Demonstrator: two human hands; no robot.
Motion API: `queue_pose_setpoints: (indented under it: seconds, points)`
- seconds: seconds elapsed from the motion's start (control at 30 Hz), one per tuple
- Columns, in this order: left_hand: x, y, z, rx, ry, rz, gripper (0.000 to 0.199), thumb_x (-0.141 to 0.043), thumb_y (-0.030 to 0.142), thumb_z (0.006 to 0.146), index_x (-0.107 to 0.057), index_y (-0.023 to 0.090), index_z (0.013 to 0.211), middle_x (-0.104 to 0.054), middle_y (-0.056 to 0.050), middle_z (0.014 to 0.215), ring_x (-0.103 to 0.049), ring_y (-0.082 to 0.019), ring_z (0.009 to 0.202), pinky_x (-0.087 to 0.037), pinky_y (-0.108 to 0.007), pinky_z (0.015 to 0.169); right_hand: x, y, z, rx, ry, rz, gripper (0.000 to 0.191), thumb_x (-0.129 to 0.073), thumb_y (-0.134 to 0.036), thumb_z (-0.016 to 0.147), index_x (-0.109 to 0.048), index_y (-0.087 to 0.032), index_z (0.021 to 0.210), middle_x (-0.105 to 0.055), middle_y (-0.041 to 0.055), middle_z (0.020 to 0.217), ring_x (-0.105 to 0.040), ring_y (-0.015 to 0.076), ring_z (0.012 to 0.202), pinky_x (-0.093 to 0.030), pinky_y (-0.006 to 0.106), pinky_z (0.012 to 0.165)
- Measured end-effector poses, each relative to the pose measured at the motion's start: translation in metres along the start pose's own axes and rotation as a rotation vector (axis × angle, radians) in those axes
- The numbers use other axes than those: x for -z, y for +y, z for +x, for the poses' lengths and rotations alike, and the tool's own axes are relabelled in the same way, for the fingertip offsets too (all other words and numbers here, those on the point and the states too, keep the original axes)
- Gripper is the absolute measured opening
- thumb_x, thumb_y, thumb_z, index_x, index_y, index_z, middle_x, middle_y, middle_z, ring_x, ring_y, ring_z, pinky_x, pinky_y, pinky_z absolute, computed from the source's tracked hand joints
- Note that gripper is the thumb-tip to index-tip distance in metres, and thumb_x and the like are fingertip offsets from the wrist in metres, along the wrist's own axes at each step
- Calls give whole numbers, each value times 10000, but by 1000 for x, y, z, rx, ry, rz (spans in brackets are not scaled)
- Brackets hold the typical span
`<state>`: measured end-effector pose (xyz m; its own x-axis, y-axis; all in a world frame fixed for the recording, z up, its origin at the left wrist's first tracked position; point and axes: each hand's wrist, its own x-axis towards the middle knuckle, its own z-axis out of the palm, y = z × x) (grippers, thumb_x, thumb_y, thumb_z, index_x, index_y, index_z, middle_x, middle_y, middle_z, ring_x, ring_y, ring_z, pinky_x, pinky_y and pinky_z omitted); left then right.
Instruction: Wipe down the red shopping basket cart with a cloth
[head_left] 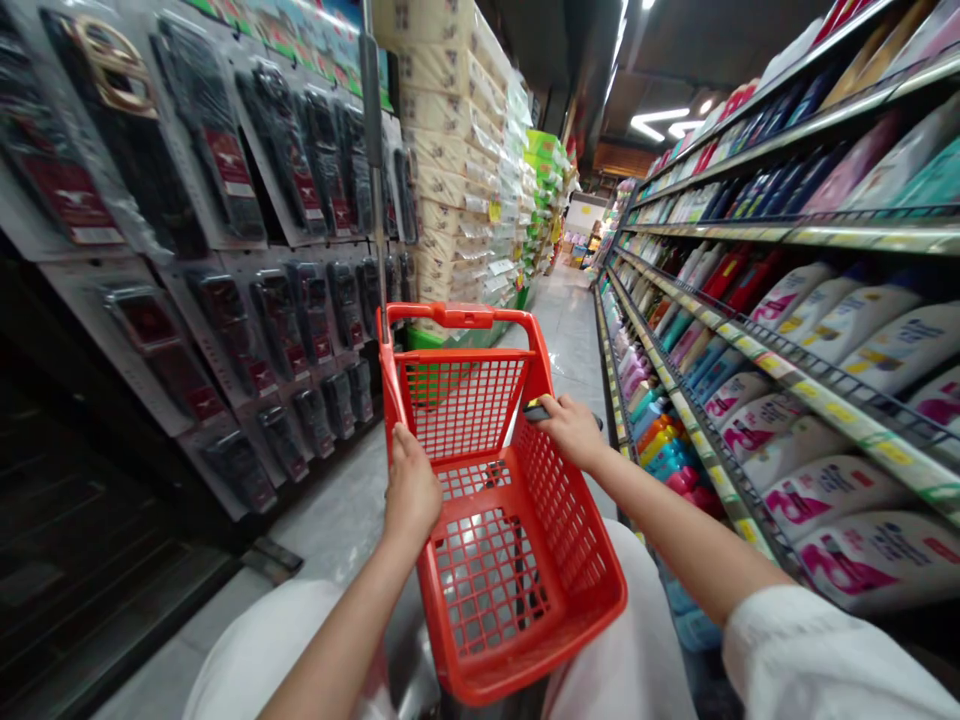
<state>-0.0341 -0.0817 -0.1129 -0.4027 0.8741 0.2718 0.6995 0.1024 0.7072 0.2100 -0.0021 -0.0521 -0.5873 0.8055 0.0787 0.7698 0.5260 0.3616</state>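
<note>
Head camera view, looking forward and down a shop aisle: a red plastic basket [517, 680] with lattice walls sits low in the center, in front of the person's body and between the pale-clothed legs [262, 640]. Its near rim points toward the wearer, and its raised far end carries a red handle [463, 317]. Gray floor shows through the mesh.

The left hand [411, 490] is closed around the basket's left rim, fingers together, the thumb side uppermost; some fingertips are hidden behind the edge. The right hand [570, 430] bends its fingers over the right rim near the far end, directly above a dark bar [536, 411]. Whether it also grips that bar cannot be told. With one hand on each side, the basket is probably being kept steady and level across its width; the lattice likely keeps it light.

A slim metal pole [371, 90] rises beside the basket's far left corner. Beyond it, packaged belts [225, 165] hang in rows, buckles up, apparently so shoppers can compare them. Farther along stand stacked cream-colored packs [450, 190]. On the right, long shelves [900, 450] hold bottles [885, 325] in tight rows, with yellow labels along the shelf edges, seemingly placed so that each product can be matched to its price.
</note>
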Motion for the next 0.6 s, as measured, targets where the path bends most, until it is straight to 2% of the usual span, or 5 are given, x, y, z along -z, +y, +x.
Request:
queue_pose_setpoints:
  seconds: [0.1,0.27,0.33,0.47,0.6]
  points:
    - [1,4,-8,9,-4,40,798,-361,-71,734,-130,-67,1498,-201,-334,1545,-218,-326,1453,-330,-454,1142,-3,-7,10,-44,10,5,308,-429,-202,955,-699,-251,1092,-463,95,1356,-430,255,1067,-397,333,768]
    - [4,-2,-12,-19,16,158,738,-363,-39,774,-178,-68,1488,-198,-332,1546,-195,-339,1455,-299,-453,1153,-15,-21,-20,68,15,87,287,-493,-171,914,-729,-296,1017,-511,60,1331,-459,260,1081,-406,340,792]
    - [9,-2,4,-32,54,186,710,-412,19,808,-196,-83,1477,-172,-361,1537,-177,-379,1450,-296,-486,1144,-20,-14,-18,24,83,186,315,-503,-174,911,-719,-335,1073,-500,39,1357,-473,244,1067,-415,343,817]
    - [24,11,61,-22,168,221,748,-488,152,861,-153,-130,1468,-110,-402,1526,-126,-434,1445,-278,-518,1140,-29,4,17,-205,270,357,355,-517,-167,897,-688,-307,1175,-471,56,1393,-478,227,1101,-418,348,908]
    - [26,19,102,28,99,236,765,-390,-40,780,-97,-121,1483,-152,-376,1533,-228,-383,1440,-325,-471,1125,-31,-1,34,-203,232,283,344,-492,-174,908,-705,-313,1140,-466,40,1421,-461,251,1127,-413,363,886]
